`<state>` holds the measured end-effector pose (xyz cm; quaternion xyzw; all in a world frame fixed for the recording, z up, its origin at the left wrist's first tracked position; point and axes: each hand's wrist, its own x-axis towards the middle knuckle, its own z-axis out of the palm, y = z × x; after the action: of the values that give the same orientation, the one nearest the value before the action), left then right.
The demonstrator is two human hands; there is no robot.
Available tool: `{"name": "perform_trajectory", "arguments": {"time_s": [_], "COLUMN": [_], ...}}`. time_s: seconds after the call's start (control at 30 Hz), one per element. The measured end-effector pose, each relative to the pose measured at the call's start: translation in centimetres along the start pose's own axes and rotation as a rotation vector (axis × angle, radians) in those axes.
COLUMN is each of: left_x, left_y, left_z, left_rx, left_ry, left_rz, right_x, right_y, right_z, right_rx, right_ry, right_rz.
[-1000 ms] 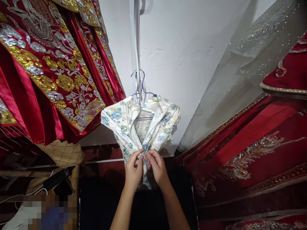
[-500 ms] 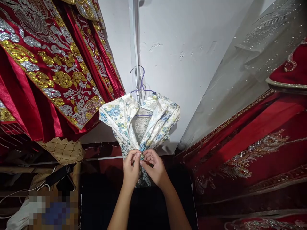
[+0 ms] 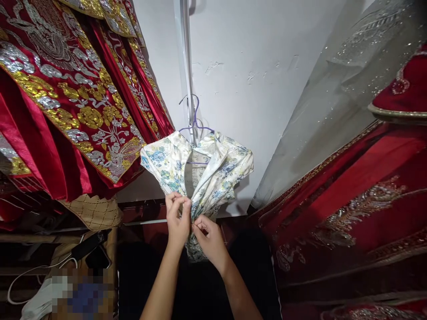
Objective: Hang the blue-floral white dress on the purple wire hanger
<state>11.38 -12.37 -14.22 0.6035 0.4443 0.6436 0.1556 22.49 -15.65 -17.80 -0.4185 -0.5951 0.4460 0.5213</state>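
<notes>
A short-sleeved white garment with blue and green flowers [image 3: 167, 164] hangs in front of me on a thin purple hanger [image 3: 196, 120]. Its front is open at the neck and gathered lower down. My left hand [image 3: 178, 215] pinches the front edge of the cloth at the bottom of the opening. Just below and to the right, my right hand [image 3: 208, 238] is closed with thumb and fingers on the same front edge. Whether a button or fastener sits between the fingertips is too small to tell.
A red gown with gold and silver embroidery [image 3: 90, 118] hangs at left. Beaded red dresses [image 3: 350, 213] and a sheer sparkling white fabric [image 3: 307, 120] fill the right. A metal pole [image 3: 183, 58] stands against the white wall. A black phone [image 3: 98, 258] and white cable lie on a wooden rack at lower left.
My hands have drawn apart: the left moved up and slightly left, the right a little lower. The garment's neckline and front folds shifted slightly.
</notes>
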Motion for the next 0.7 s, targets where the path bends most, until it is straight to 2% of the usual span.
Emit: {"name": "perform_trajectory", "arguments": {"time_s": [0.07, 0.23, 0.33, 0.43, 0.53, 0.6, 0.7], "left_x": [3.7, 15.4, 19.9, 20.3, 17.9, 16.3, 15.1], "left_y": [1.2, 4.7, 5.9, 6.2, 6.2, 6.3, 6.3], "left_z": [0.6, 3.2, 4.3, 4.2, 3.3, 2.8, 2.2], "left_rx": [-0.018, -0.064, -0.058, -0.014, 0.051, 0.082, 0.102], "left_ry": [0.042, 0.129, 0.162, 0.081, -0.006, -0.015, 0.019], "left_rz": [0.090, 0.368, 0.424, 0.465, 0.545, 0.585, 0.599], "right_x": [-0.2, -0.6, -0.8, -0.9, 0.2, 2.0, 6.6], "right_y": [0.0, -0.6, -0.7, -0.5, -1.8, -4.3, -9.5], "right_z": [-0.5, -1.8, -2.4, -3.0, -3.8, -4.5, -5.4], "right_rx": [-0.023, -0.052, -0.032, -0.035, -0.020, -0.032, -0.074], "right_ry": [-0.029, -0.067, -0.062, -0.037, -0.004, 0.041, 0.131], "right_rz": [0.020, 0.054, 0.045, 0.042, 0.048, -0.002, -0.197]}}
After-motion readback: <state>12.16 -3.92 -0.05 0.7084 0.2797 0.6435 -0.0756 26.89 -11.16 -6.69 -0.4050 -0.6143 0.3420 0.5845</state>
